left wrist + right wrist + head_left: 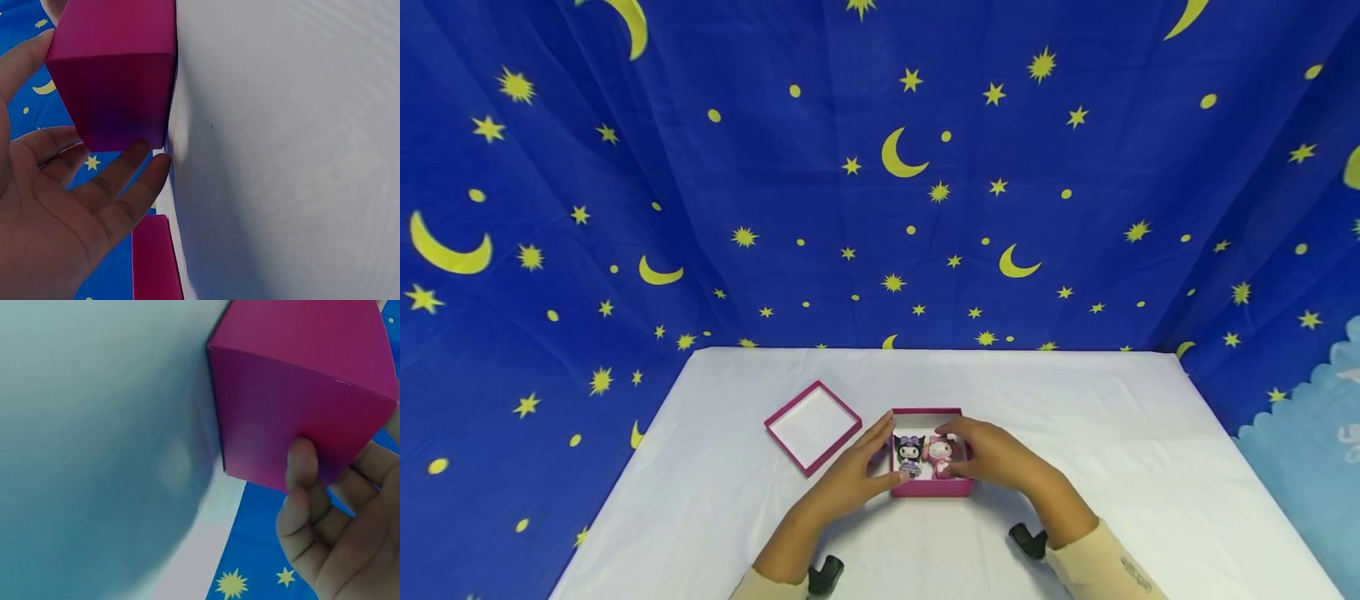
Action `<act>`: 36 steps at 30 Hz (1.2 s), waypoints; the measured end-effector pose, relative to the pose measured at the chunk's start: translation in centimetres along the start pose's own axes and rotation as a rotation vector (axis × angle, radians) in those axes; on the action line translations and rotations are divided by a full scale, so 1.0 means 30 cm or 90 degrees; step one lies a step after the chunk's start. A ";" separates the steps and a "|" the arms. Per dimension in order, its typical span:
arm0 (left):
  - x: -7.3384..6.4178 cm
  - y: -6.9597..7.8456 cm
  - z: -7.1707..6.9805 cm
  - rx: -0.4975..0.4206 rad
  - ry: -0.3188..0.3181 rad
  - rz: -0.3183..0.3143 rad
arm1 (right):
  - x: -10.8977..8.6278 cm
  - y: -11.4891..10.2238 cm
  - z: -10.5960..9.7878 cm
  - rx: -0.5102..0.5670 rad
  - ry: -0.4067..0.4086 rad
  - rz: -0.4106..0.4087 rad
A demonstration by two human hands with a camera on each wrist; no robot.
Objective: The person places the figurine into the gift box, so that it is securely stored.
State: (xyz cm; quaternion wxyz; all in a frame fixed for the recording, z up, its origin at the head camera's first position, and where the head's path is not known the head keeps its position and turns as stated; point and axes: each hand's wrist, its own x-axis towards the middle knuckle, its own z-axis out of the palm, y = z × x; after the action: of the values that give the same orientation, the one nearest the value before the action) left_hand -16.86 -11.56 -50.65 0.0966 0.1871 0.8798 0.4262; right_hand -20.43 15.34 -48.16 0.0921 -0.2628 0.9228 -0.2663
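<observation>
A small magenta box point(931, 488) stands uncovered on the white table. Inside it lie two figurines side by side: a black-and-purple one point(910, 454) on the left, a pink-and-white one point(941, 454) on the right. My left hand point(850, 479) spans the box's left side, its thumb at the front corner and fingers spread; the left wrist view shows these fingers point(122, 181) fairly straight beside the wall. Over the right rim reaches my right hand point(1000, 454), thumb and forefinger at the pink figurine's two ends. Its other fingers point(303, 465) bend against the outer wall.
The magenta lid point(811, 472) lies to the left of the box, white inside facing up. A white cloth covers the table point(1075, 400). Blue curtains point(820, 183) with yellow moons and stars hang behind and at the sides. Each wrist wears a black camera mount point(825, 576).
</observation>
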 end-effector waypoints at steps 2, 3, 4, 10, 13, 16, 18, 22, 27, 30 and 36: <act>0.000 0.002 0.000 0.001 0.004 -0.003 | -0.009 0.004 0.002 0.000 0.011 -0.004; 0.000 0.004 0.000 0.000 0.006 -0.004 | -0.014 0.004 0.002 0.001 0.017 -0.005; -0.001 0.006 -0.001 -0.001 0.009 -0.004 | -0.019 0.004 0.002 0.001 0.023 -0.004; -0.003 0.011 -0.003 0.001 0.031 0.008 | -0.046 0.007 0.007 -0.004 0.064 -0.003; -0.005 0.008 -0.005 0.004 0.042 0.010 | -0.058 0.017 0.015 0.004 0.080 -0.013; -0.006 0.008 -0.012 -0.006 0.055 0.004 | -0.071 0.028 0.021 0.007 0.098 -0.023; -0.007 0.008 -0.020 -0.016 0.068 -0.002 | -0.079 0.034 0.024 0.012 0.111 -0.032; -0.010 0.004 -0.042 -0.029 0.107 -0.009 | -0.095 0.045 0.031 0.015 0.127 -0.032; -0.021 0.005 -0.071 -0.008 0.154 -0.038 | -0.119 0.052 0.032 0.027 0.117 -0.004; -0.026 0.005 -0.087 0.016 0.180 -0.057 | -0.129 0.054 0.027 0.027 0.109 0.005; -0.038 -0.009 -0.112 0.074 0.214 -0.062 | -0.139 0.057 0.017 0.033 0.094 0.009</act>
State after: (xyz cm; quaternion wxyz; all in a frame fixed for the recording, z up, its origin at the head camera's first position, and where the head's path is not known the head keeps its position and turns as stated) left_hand -16.99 -14.57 -48.79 -0.0423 0.0756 0.9146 0.3950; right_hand -17.49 18.57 -49.40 0.0327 -0.2336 0.9216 -0.3084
